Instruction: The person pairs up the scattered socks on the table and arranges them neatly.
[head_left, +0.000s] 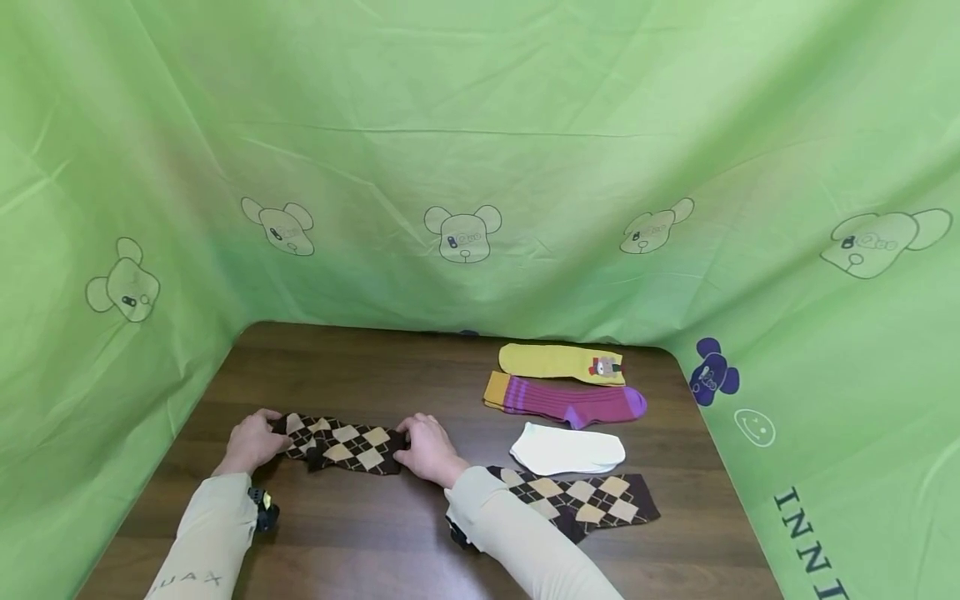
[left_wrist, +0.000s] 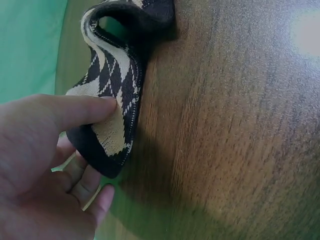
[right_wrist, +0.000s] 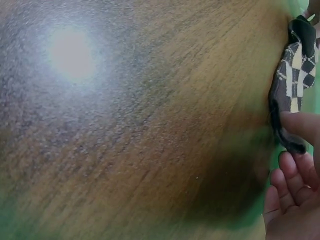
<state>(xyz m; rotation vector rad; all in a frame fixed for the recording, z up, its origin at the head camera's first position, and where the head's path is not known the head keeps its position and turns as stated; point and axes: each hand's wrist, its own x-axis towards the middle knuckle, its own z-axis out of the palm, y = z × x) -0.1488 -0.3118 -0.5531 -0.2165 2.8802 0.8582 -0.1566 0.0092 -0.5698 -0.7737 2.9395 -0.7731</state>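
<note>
A dark brown argyle sock (head_left: 348, 444) with beige and cream diamonds lies stretched sideways between my two hands. At its left end my left hand (head_left: 253, 442) pinches the dark tip, thumb on top and fingers beneath, as the left wrist view shows. The sock's heel (left_wrist: 132, 17) bulges up in a loop beyond the thumb. My right hand (head_left: 431, 450) pinches the dark cuff at the other end, thumb over the edge and fingers below. A second argyle sock (head_left: 618, 500) lies to the right, partly hidden by my right sleeve.
White socks (head_left: 567, 450), purple ribbed socks (head_left: 558, 400) with mustard cuffs, and yellow socks (head_left: 551, 362) lie in a column on the right, behind the second argyle sock. The wooden table (head_left: 352, 533) is bordered by a green cloth (head_left: 465, 158) at the back and sides.
</note>
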